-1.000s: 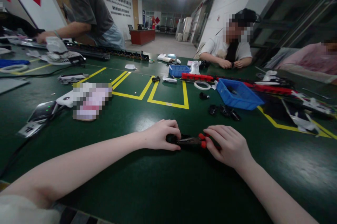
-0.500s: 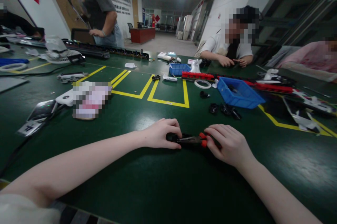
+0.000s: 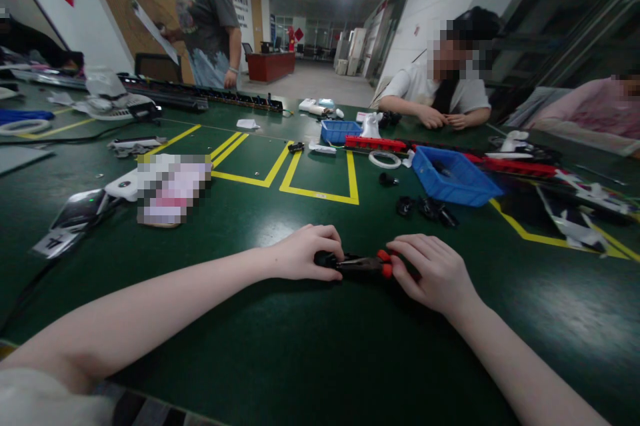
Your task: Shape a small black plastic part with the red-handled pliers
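Observation:
My left hand [image 3: 305,253] is closed around a small black part [image 3: 325,258] resting on the green table [image 3: 310,359]. My right hand [image 3: 433,273] is closed on the red-handled pliers [image 3: 365,265], whose dark jaws point left and meet the black part. Both hands rest on the table near its front middle. What the jaws grip exactly is hidden by my left fingers.
A few loose black parts [image 3: 425,207] lie beside a blue bin [image 3: 453,178]. A second blue bin [image 3: 340,133], a white tape ring [image 3: 385,160] and red rails [image 3: 375,144] sit farther back. Devices [image 3: 80,213] lie at left. People sit at right; one stands at back left.
My hands and the pliers have barely moved. The standing person at back left has straightened up and now holds a sheet of paper.

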{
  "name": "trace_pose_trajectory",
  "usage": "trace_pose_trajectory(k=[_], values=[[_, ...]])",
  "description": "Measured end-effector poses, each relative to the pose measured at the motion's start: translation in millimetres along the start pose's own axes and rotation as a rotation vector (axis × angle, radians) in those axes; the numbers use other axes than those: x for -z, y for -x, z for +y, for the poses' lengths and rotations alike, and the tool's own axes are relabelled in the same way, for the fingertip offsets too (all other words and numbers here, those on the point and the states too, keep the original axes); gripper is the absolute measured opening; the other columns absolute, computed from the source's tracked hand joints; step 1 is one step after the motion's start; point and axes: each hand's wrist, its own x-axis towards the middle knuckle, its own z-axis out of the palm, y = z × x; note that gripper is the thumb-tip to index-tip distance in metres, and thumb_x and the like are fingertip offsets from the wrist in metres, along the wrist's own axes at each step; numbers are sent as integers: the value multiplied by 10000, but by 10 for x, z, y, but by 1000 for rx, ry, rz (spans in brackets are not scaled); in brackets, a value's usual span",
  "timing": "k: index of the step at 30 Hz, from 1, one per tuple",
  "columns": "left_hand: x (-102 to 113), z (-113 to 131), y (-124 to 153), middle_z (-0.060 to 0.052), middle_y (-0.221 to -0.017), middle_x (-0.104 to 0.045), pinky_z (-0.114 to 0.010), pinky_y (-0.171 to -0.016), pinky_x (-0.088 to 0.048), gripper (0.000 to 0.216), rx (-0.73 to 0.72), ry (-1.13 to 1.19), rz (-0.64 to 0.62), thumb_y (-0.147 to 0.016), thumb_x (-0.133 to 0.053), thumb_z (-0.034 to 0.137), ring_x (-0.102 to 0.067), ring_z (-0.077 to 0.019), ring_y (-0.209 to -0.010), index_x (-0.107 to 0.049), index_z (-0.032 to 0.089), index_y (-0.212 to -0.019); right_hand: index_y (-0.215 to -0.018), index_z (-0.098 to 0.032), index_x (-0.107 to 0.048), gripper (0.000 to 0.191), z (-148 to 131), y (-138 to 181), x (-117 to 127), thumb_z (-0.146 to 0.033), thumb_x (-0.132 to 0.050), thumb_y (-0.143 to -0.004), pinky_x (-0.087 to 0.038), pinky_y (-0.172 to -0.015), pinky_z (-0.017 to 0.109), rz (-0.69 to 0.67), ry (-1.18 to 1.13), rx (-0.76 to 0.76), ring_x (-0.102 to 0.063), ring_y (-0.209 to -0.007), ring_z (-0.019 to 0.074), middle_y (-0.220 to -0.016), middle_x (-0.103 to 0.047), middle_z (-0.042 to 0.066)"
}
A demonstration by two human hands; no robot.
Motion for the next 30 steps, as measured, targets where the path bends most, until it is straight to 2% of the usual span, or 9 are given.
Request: trace_pose_trajectory(k=[8, 23, 27, 30], values=[[6, 4, 6, -41, -1078, -588, -354, -867, -438, 231, 0, -8, -1, -848, -715, 381, -596, -204, -971, -683, 199, -985, -903, -135, -651, 144, -2, 8, 0, -186, -517, -896, -494, -622, 317, -29, -40, -21, -637, -704, 183, -839, -695, 95], [3, -11, -3, -50, -1065, -598, -342, -861, -461, 238, 12, 41, 0, -834, -734, 378, -603, -200, -960, -702, 193, -980, -980, -145, -671, 217, 10, 27, 2, -212, -476, -913, -550, -645, 335, -83, -61, -47, -652, -757, 200, -934, -687, 119], [17, 7, -6, -49, -1064, -601, -347, -868, -460, 234, 12, 32, -9, -833, -732, 373, -603, -200, -958, -699, 190, -974, -1045, -137, -669, 265, -1, 25, -4, -264, -459, -946, -547, -673, 342, -119, -58, -21, -655, -800, 210, -992, -687, 133], [23, 17, -1, -47, -1070, -596, -345, -871, -463, 236, 16, 23, -15, -836, -726, 374, -603, -196, -960, -687, 185, -972, -1017, -133, -664, 292, -1, 24, 9, -338, -462, -965, -524, -667, 338, -153, -45, -12, -648, -791, 211, -968, -687, 132]])
